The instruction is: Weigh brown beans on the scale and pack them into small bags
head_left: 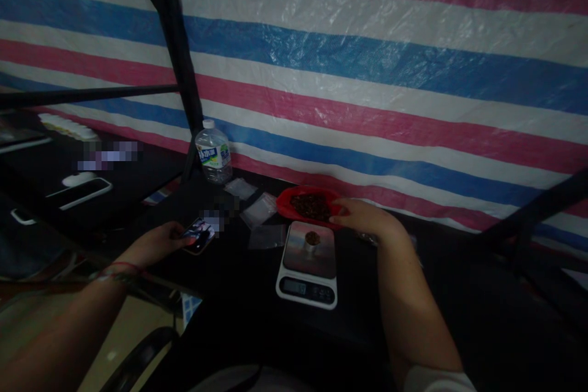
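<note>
My left hand (158, 243) has its thumb and curled fingers on the left end of a smartphone (201, 235), whose screen is lit. My right hand (365, 217) grips the right end of a shallow red dish (285, 201), its fingertips beside a heap of dark brown pieces (310, 204). Whether any piece is between those fingers is hidden. Between my hands, nearer to me, stands a white digital kitchen scale (307, 294) with a lit display. On its metal plate a small cup (310, 248) holds brown pieces.
Several clear plastic bags (264, 209) lie left of the dish. Behind them stands a large clear bottle (215, 156) with a label. A black frame post (177, 43) rises at the left before a striped sheet (367, 67). Another phone (80, 193) lies on the left table.
</note>
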`<action>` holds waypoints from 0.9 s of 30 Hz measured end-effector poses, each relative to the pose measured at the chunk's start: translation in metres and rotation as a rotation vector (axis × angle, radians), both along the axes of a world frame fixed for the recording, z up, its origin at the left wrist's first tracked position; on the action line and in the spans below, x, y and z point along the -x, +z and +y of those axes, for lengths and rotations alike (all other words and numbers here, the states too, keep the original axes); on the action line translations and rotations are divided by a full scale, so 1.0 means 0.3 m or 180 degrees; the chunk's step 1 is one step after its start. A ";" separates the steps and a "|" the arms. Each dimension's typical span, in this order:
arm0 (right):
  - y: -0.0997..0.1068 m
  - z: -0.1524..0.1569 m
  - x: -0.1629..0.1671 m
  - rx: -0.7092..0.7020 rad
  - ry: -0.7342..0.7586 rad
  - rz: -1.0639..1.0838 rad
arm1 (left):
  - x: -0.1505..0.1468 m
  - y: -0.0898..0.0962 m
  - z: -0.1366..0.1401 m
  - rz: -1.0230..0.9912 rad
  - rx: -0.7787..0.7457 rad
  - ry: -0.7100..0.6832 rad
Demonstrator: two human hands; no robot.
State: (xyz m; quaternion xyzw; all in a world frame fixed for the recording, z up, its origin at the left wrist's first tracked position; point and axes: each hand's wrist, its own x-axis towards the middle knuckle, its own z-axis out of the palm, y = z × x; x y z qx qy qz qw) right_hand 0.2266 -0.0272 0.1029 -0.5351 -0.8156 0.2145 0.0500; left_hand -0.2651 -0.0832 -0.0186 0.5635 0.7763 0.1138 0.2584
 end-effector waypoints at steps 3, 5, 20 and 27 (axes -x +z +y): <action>-0.001 0.001 -0.002 -0.0027 -0.0021 0.0001 | -0.028 0.010 -0.014 -0.0017 -0.0015 0.0021; -0.003 0.004 -0.003 0.0015 0.0001 0.0037 | -0.045 0.022 -0.024 0.0002 0.0001 0.0067; 0.012 -0.002 -0.013 0.0066 0.0122 0.0154 | -0.008 0.079 0.027 0.0103 0.0390 -0.0524; 0.007 -0.001 -0.018 0.0065 0.0022 0.0121 | -0.030 0.103 0.041 0.0248 0.0570 -0.0539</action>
